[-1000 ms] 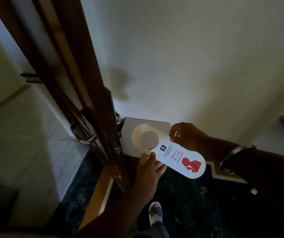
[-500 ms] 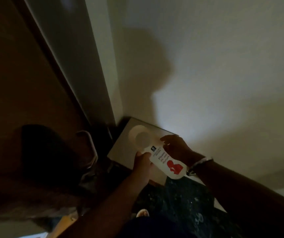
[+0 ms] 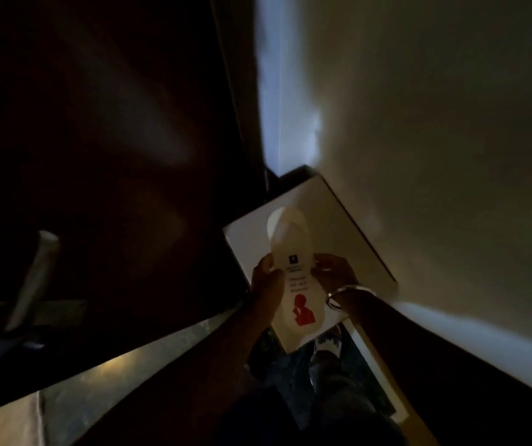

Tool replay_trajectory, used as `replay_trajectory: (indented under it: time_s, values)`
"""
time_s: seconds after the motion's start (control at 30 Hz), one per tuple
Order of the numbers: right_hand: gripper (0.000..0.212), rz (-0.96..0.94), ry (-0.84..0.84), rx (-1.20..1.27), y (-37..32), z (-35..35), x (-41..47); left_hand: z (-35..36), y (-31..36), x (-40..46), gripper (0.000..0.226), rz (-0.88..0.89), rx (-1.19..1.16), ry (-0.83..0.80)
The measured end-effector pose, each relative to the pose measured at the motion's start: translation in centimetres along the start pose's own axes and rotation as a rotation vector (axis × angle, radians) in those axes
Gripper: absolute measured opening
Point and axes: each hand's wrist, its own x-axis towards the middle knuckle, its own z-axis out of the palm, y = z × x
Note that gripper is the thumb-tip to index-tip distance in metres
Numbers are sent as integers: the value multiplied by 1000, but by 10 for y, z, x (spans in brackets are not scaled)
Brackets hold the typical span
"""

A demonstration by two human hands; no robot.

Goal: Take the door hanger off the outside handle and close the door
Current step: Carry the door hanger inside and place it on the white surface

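The white door hanger (image 3: 296, 278), with red lettering and a red figure, is held flat in front of me, its looped end pointing away. My left hand (image 3: 266, 281) pinches its left edge and my right hand (image 3: 332, 273), with a metal bangle at the wrist, pinches its right edge. The dark wooden door (image 3: 97, 156) fills the left of the view, with its metal lever handle (image 3: 31, 281) at the lower left, apart from both hands. The hanger is off the handle.
A white wall (image 3: 419, 123) runs along the right. A white flat-topped box or stand (image 3: 332, 226) sits in the corner under the hanger. My shoe (image 3: 327, 344) and dark patterned floor (image 3: 293, 371) show below. Light comes through under the door at bottom left.
The view has swung so the door now covers the left side and looks nearer to shut. Both hands kept the hanger, turning it lengthwise away from me.
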Motion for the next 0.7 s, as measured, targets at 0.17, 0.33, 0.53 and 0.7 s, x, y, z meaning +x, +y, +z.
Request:
replay_trajectory:
  time_s: [0.17, 0.33, 0.53, 0.7]
  values:
    - [36, 98, -49, 29, 47, 21, 71, 21, -47, 72, 43, -109, 38, 47]
    - [34, 162, -73, 20, 103, 56, 142, 36, -119, 145, 40, -229, -57, 38]
    - [16, 74, -77, -230, 131, 66, 166, 35, -139, 164, 50, -184, 60, 88]
    - [46, -13, -87, -387, 74, 26, 105, -1, -101, 126, 56, -40, 491, 86]
